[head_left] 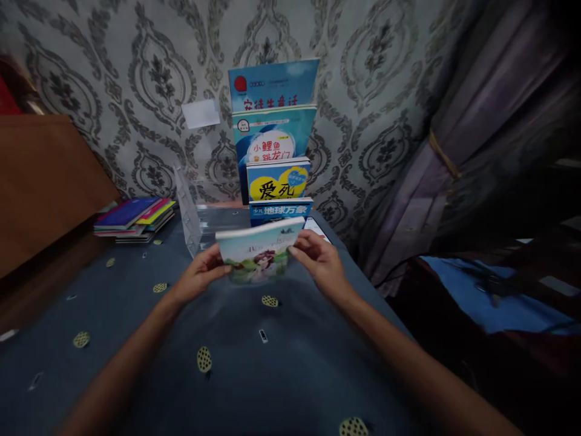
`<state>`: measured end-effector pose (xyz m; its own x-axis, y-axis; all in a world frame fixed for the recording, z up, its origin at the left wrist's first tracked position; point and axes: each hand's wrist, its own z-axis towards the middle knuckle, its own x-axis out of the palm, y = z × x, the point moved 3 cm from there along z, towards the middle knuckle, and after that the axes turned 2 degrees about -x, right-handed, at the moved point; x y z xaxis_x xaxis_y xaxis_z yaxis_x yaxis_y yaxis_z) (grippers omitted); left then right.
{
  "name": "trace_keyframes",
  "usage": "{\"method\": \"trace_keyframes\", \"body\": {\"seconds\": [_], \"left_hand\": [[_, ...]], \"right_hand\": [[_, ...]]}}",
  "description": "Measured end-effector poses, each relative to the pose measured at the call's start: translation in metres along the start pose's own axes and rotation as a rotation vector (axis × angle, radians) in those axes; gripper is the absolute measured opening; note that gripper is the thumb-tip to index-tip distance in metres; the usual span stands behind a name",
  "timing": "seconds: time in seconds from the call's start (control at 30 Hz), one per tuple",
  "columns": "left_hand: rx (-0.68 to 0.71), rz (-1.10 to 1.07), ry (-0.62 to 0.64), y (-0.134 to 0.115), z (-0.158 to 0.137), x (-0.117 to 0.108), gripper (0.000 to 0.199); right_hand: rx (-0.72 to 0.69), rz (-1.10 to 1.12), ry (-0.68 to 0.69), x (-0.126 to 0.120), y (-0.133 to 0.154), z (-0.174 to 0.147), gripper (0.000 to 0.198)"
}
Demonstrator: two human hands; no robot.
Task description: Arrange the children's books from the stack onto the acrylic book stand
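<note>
Between my two hands is a small picture-covered book point(263, 257) with a green landscape on its front, tilted with its top edge away from me. My left hand point(202, 274) grips its left side, thumb on the front cover. On the right side, my right hand point(318, 257) pinches it the same way. Just behind it rise several upright books in stepped rows: a blue book point(281, 211), a yellow and blue book point(278, 181), a teal book point(275, 133) and a taller blue book point(275, 85). A clear stand panel point(187, 212) shows left of them.
A stack of books point(134, 219) lies at the left near a brown box-like panel point(49, 181). Patterned wallpaper point(163, 72) backs the dark blue tablecloth point(172, 357). A white device point(316, 228) lies behind my right hand. A tied curtain point(436, 157) hangs right.
</note>
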<state>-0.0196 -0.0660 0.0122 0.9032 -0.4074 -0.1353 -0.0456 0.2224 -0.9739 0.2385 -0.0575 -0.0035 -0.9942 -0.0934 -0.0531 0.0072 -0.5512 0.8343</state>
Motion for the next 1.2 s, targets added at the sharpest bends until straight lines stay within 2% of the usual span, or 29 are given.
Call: {"method": "trace_keyframes", "body": {"seconds": [0.1,0.2,0.27,0.37,0.47,0.6,0.7,0.77,0.83,0.97,1.07,1.2], "left_hand": [[0.055,0.295,0.072,0.004,-0.003,0.003,0.035],[0.053,0.514,0.148,0.029,-0.014,0.009,0.034],[0.049,0.586,0.177,0.047,-0.022,0.012,0.033],[0.093,0.666,0.220,0.063,-0.031,0.018,0.032],[0.159,0.723,0.239,0.068,-0.035,0.024,0.036],[0.217,0.758,0.245,0.063,-0.035,0.033,0.038],[0.219,0.775,0.234,0.060,-0.035,0.038,0.036],[0.213,0.786,0.233,0.062,-0.035,0.039,0.037],[0.208,0.789,0.241,0.066,-0.035,0.037,0.040],[0.217,0.773,0.251,0.073,-0.036,0.034,0.043],[0.187,0.803,0.272,0.074,-0.036,0.034,0.043],[0.173,0.834,0.291,0.072,-0.036,0.035,0.045]], "right_hand": [[-0.215,-0.266,0.087,-0.001,0.012,-0.013,0.021],[-0.371,-0.457,0.290,0.001,0.002,-0.041,0.024],[-0.362,-0.558,0.460,0.001,-0.012,-0.060,0.028],[-0.237,-0.654,0.681,0.000,-0.023,-0.075,0.035],[-0.127,-0.662,0.773,0.008,-0.018,-0.071,0.042],[-0.041,-0.607,0.751,0.046,-0.016,-0.052,0.049],[-0.008,-0.579,0.715,0.078,-0.036,-0.042,0.052],[-0.019,-0.605,0.714,0.087,-0.054,-0.037,0.056],[-0.027,-0.665,0.707,0.081,-0.072,-0.033,0.061],[0.056,-0.852,0.598,0.042,-0.092,-0.026,0.058],[0.072,-0.927,0.521,0.017,-0.092,-0.029,0.053],[0.015,-0.938,0.527,0.008,-0.082,-0.045,0.054]]}}
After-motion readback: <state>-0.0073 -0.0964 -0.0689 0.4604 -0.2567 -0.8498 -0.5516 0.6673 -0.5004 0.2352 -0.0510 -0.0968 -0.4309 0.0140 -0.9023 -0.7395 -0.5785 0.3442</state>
